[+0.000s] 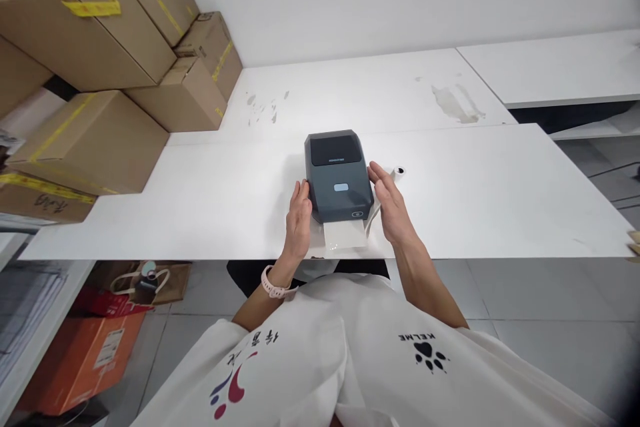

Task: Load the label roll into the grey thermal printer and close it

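A dark grey label printer (336, 177) sits on the white table, near its front edge. It has a black panel on top, a pale button in the middle and a white label strip (345, 235) sticking out of its front. Against the printer's left side rests my left hand (299, 220), with a pink band on the wrist. My right hand (390, 207) is at the opposite side, fingertips at the casing, so the printer is held between both hands. By the right hand lies a small white roll (399, 173); a white strip or cable runs beside the printer.
Cardboard boxes (90, 140) with yellow tape are stacked on the left of the white table (480, 200). A white wall stands behind. An orange box (85, 360) and a brown bag (170, 283) are on the floor at lower left.
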### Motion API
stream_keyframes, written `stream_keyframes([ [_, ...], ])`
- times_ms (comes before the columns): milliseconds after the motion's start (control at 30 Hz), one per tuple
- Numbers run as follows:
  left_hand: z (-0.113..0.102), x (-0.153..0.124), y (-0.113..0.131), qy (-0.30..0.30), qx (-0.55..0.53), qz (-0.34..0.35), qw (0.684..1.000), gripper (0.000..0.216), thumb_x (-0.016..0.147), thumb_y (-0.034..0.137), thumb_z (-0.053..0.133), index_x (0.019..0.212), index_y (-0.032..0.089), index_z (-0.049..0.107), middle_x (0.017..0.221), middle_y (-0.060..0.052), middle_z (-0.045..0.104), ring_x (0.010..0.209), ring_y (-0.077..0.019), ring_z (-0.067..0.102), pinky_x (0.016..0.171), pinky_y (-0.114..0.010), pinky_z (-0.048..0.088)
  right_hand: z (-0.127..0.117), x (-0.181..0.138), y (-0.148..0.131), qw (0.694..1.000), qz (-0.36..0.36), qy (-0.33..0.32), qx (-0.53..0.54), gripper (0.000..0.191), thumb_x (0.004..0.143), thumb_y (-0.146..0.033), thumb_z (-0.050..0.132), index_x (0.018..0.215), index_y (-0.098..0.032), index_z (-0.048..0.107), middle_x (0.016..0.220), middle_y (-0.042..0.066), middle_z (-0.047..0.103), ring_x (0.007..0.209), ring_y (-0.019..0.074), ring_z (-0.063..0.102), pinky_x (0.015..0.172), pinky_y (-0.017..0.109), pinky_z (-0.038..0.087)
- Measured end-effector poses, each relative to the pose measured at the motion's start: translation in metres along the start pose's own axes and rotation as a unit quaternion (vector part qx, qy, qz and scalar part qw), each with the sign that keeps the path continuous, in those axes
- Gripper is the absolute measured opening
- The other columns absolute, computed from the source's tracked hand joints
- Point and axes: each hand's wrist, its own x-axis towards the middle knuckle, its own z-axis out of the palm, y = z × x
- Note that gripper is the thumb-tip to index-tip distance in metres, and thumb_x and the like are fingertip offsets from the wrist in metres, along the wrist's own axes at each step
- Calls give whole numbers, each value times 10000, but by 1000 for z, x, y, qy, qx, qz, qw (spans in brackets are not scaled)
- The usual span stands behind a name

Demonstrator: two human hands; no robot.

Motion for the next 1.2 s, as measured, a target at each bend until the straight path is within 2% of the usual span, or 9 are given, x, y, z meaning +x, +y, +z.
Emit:
stream_keyframes([
  [100, 6, -2, -3, 2, -32, -22, 999, 662, 1038, 646, 351, 1621, 334, 375, 1760, 10, 274, 1651, -225, 198, 1363, -422, 202, -1, 2, 5, 1000, -3, -9, -11, 687, 1002, -723, 405, 1599, -385, 376, 1703, 19, 390, 1601, 260, 331, 1313, 549, 312],
  [233, 17, -6, -16, 19, -73, -21, 997, 691, 1041, 629, 368, 1664, 355, 247, 1775, 24, 219, 1647, -207, 215, 1345, -386, 258, 7, -7, 14, 1000, -7, 13, -22, 694, 1004, -686, 454, 1620, -387, 343, 1724, 11, 347, 1612, 264, 306, 1318, 536, 312],
  [467, 10, -8, -30, 25, -38, -38, 998, 623, 1047, 630, 339, 1613, 376, 387, 1754, 57, 277, 1665, -217, 127, 1369, -450, 196, 15, -27, 28, 994, -23, 45, -98, 740, 978, -669, 534, 1632, -395, 324, 1718, 44, 341, 1612, 304, 295, 1317, 602, 281],
  [667, 4, -4, -19, 27, -13, 0, 1000, 616, 1046, 638, 322, 1590, 372, 434, 1768, 67, 232, 1668, -243, 105, 1367, -453, 193, 8, -26, 9, 996, -34, 48, -70, 692, 997, -673, 490, 1613, -382, 372, 1701, 46, 384, 1606, 324, 308, 1305, 597, 304],
  [767, -1, 21, -5, 35, -22, 67, 997, 624, 1047, 651, 290, 1574, 362, 456, 1735, 33, 340, 1642, -259, 235, 1345, -452, 248, 4, -3, -5, 988, -114, 49, -93, 665, 1019, -686, 404, 1620, -408, 343, 1716, 9, 356, 1622, 328, 264, 1313, 589, 289],
  [900, -6, 71, 7, 58, 8, 113, 992, 599, 1035, 605, 413, 1555, 312, 467, 1653, -45, 477, 1554, -295, 410, 1242, -443, 390, 4, 68, -22, 954, -251, 43, -155, 758, 1016, -742, 294, 1679, -428, 104, 1772, -29, 180, 1651, 317, 156, 1331, 586, 221],
  [1000, -6, 96, 7, 18, 158, 41, 986, 637, 989, 451, 533, 1589, 283, 397, 1623, -108, 490, 1503, -332, 445, 1157, -470, 442, 6, 129, -33, 939, -282, 48, -194, 781, 1015, -756, 254, 1680, -435, -1, 1773, -37, 139, 1659, 300, 118, 1343, 581, 158],
  [1067, -5, 103, 6, -10, 265, -19, 964, 714, 933, 373, 564, 1603, 223, 370, 1550, -159, 545, 1426, -362, 508, 1094, -491, 470, 7, 156, -42, 931, -289, 51, -217, 778, 1019, -750, 252, 1678, -433, -14, 1763, -24, 174, 1657, 298, 129, 1335, 591, 165],
  [1200, -3, 106, 7, -59, 345, -79, 933, 751, 874, 316, 553, 1591, 172, 380, 1209, -142, 731, 1125, -350, 679, 928, -457, 519, 10, 161, -60, 898, -323, 86, -287, 790, 999, -702, 429, 1670, -384, 160, 1729, 40, 286, 1629, 346, 199, 1295, 628, 229],
])
